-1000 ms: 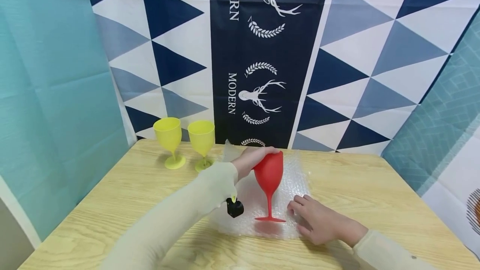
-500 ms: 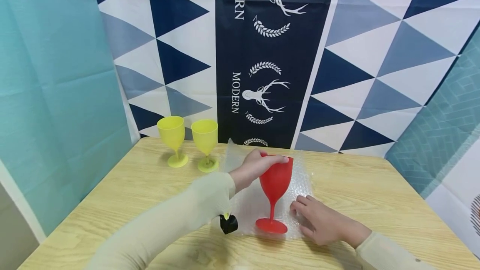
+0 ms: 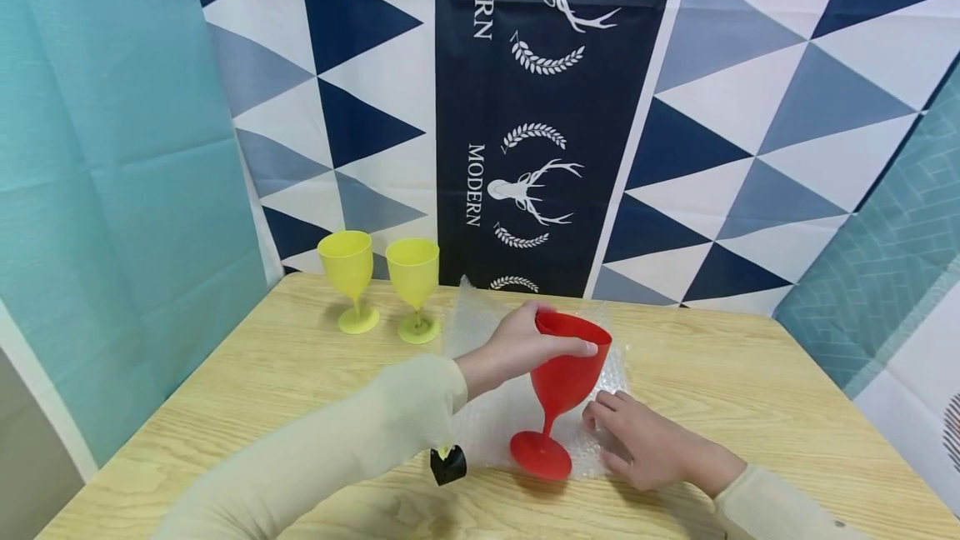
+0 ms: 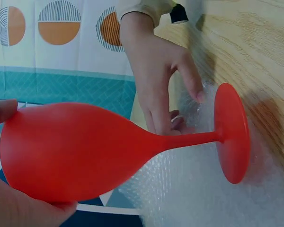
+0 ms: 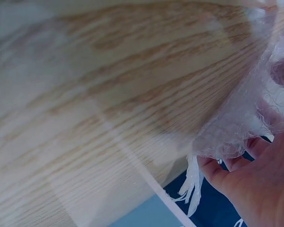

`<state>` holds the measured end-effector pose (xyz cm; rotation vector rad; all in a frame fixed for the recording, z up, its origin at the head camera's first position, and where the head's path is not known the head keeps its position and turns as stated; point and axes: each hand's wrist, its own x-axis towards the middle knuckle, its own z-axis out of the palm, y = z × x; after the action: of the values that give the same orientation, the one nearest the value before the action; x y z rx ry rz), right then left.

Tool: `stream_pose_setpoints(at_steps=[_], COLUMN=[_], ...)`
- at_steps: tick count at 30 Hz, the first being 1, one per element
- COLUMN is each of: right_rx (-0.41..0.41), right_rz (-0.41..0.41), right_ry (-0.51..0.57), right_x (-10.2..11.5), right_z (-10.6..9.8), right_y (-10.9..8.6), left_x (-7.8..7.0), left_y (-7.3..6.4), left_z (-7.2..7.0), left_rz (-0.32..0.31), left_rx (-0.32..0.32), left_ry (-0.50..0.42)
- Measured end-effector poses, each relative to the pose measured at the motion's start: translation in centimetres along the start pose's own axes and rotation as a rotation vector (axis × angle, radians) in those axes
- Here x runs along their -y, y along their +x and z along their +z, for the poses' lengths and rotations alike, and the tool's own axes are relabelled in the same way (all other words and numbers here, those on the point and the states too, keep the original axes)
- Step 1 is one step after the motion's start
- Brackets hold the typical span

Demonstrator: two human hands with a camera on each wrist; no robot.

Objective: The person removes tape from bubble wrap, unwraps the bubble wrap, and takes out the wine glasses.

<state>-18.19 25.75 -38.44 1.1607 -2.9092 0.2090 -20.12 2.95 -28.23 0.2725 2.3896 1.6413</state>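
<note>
In the head view my left hand (image 3: 528,344) grips a red goblet (image 3: 566,373) around its bowl near the rim. The goblet leans, its bowl tipped to the right and its round foot close over a sheet of bubble wrap (image 3: 487,432). The left wrist view shows the bowl (image 4: 75,146) between thumb and fingers. At the right edge of the wrap, my right hand (image 3: 652,444) rests low with bent fingers. In the right wrist view, the fingertips (image 5: 213,165) hold the wrap's edge (image 5: 222,142), and part of the hand shows through the clear plastic.
Two yellow goblets (image 3: 348,265) (image 3: 414,273) stand upright at the back left of the wooden table (image 3: 300,407). A patterned cloth (image 3: 525,107) hangs behind the table. Below the left cuff is a small black device (image 3: 448,465).
The left hand has brought the red goblet slightly nearer and tilted it so that its bowl moves right and its mouth shows. The right hand stays in place at the wrap.
</note>
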Motion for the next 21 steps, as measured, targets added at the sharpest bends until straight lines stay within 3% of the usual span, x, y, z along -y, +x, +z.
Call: stream_pose_setpoints(at_steps=[5,12,21], right_rx=[0.000,0.010,-0.028], right_rz=[0.004,0.014,-0.017], right_ry=[-0.001,0.009,-0.010], right_x=[0.0,0.0,0.0], right_z=[0.0,0.0,0.3], right_y=[-0.1,-0.1,-0.1], left_x=[0.5,1.4,2.6], left_y=[-0.4,-1.1,-1.9], left_z=[-0.4,-1.7,-3.5], left_rz=[0.063,0.201,0.261], left_rx=[0.034,0.062,0.031], left_ry=[0.024,0.049,0.028])
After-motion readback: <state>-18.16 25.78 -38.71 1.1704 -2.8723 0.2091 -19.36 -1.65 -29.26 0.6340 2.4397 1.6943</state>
